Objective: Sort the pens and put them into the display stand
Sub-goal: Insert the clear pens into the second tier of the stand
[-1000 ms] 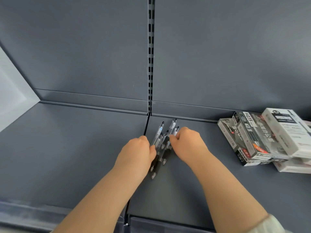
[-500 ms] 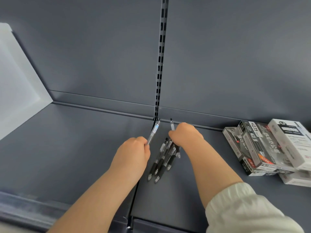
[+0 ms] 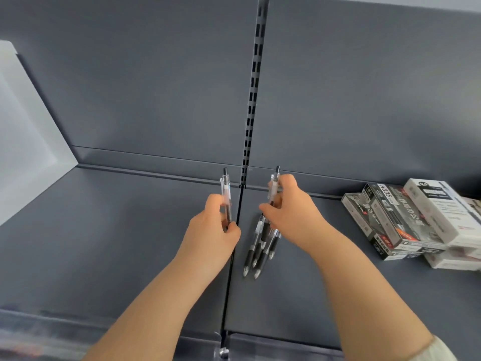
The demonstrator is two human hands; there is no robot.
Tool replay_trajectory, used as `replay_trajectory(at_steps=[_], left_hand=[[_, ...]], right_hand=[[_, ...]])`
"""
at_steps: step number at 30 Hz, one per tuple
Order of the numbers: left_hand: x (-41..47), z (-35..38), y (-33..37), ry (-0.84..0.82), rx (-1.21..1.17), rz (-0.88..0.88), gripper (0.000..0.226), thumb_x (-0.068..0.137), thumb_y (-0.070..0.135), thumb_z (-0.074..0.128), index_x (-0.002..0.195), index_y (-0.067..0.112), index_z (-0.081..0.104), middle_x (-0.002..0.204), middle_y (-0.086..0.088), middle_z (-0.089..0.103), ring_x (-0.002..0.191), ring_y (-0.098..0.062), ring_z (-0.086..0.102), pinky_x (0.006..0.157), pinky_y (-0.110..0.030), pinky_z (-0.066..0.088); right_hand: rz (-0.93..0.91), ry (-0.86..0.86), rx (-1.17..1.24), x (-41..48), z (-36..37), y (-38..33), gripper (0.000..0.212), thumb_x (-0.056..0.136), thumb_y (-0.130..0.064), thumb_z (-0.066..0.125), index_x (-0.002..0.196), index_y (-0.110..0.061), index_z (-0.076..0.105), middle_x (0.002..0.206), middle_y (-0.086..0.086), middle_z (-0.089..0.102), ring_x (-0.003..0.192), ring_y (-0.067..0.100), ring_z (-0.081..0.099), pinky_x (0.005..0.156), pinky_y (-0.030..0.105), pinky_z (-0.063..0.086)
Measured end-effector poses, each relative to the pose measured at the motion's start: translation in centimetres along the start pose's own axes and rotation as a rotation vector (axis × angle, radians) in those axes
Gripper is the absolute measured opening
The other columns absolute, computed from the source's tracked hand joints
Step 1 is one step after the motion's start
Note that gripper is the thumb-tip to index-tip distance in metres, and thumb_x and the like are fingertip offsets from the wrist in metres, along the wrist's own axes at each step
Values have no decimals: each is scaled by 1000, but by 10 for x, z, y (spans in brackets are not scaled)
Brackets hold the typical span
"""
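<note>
Left hand (image 3: 213, 230) grips pen (image 3: 226, 194), right hand (image 3: 291, 212) another

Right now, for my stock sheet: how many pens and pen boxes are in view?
Held pens: 2, one in the left hand, one in the right hand
Loose pens on the shelf: at least 3, overlapping
Boxes: at least 4, stacked
Total: at least 9

Retractable pens — one pen (image 3: 226, 194) in the left hand (image 3: 210, 230), a second pen (image 3: 273, 187) in the right hand (image 3: 291, 214), three or four clustered pens (image 3: 260, 247) on the shelf (image 3: 130, 243). Pen boxes (image 3: 395, 217) — at least four.
</note>
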State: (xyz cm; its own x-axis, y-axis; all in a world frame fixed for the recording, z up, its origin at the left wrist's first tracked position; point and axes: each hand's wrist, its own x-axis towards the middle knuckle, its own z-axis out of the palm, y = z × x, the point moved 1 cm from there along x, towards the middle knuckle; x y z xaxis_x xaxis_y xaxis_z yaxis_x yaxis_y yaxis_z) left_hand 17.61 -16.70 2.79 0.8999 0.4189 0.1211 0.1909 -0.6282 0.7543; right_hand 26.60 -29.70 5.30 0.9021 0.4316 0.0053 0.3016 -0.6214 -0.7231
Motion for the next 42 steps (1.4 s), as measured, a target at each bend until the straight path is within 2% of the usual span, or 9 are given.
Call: replay_trajectory(at_steps=[3, 5, 10, 16, 20, 24, 27, 31, 42], left_hand=[[2, -10, -7, -44, -87, 18, 2, 94, 24, 49, 94, 23, 50, 85, 1, 62, 74, -16, 64, 67, -29, 52], [2, -22, -14, -68, -145, 32, 15, 97, 33, 43, 92, 23, 52, 84, 5, 63, 71, -10, 65, 68, -34, 55], [7, -68, -39, -89, -127, 101, 12, 95, 32, 49, 93, 24, 56, 85, 6, 63, 69, -4, 62, 60, -11, 44], [13, -147, -93, -131, -208, 147, 11, 92, 25, 55, 91, 26, 44, 80, 6, 67, 69, -8, 66, 72, -36, 55], [10, -205, -138, -152, -184, 175, 17, 98, 34, 35, 86, 27, 46, 79, 7, 67, 67, -3, 63, 68, -22, 52], [4, -250, -171, -90, -105, 166, 18, 96, 34, 38, 89, 26, 53, 77, 10, 63, 72, 7, 59, 66, -7, 43], [1, -265, -185, -49, -136, 130, 6, 93, 33, 48, 90, 31, 53, 77, 12, 65, 72, 7, 61, 68, -8, 45], [3, -274, -194, 32, -142, 94, 3, 88, 33, 57, 88, 33, 54, 79, 14, 65, 74, -1, 64, 71, -17, 51], [6, -317, -203, 169, -136, 86, 10, 77, 29, 69, 83, 34, 62, 81, 21, 64, 78, -2, 60, 66, -6, 43]], right_hand=[[-22, 34, -19, -8, 8, -16, 19, 95, -29, 51, 102, -17, 38, 85, 13, 63, 78, 31, 63, 56, 30, 45], [-11, 68, -24, -11, 17, -30, 18, 96, -33, 46, 100, -16, 41, 83, 13, 65, 78, 30, 64, 57, 31, 46], [25, 140, -36, -16, 52, -75, 26, 97, -38, 41, 86, -15, 44, 83, 11, 66, 77, 27, 65, 62, 31, 47], [-12, 245, 34, -14, 116, -142, 15, 92, -27, 55, 99, -22, 43, 79, 0, 63, 74, 20, 65, 51, 21, 44], [12, 316, 121, -13, 165, -183, 13, 94, -27, 53, 99, -27, 41, 76, 1, 66, 71, 21, 64, 43, 15, 40], [26, 330, 238, -14, 203, -218, 7, 97, -31, 46, 94, -25, 46, 77, -1, 66, 68, 24, 63, 46, 27, 45], [-25, 318, 252, -11, 217, -237, 10, 95, -32, 49, 86, -27, 51, 75, -3, 67, 69, 18, 65, 57, 26, 49], [-120, 273, 225, -5, 221, -255, 9, 90, -30, 58, 81, -27, 59, 70, -10, 66, 70, 2, 61, 61, 10, 44], [-294, 165, 272, 10, 247, -290, 12, 82, -24, 68, 78, -34, 63, 72, -16, 62, 70, -2, 56, 61, 7, 41]])
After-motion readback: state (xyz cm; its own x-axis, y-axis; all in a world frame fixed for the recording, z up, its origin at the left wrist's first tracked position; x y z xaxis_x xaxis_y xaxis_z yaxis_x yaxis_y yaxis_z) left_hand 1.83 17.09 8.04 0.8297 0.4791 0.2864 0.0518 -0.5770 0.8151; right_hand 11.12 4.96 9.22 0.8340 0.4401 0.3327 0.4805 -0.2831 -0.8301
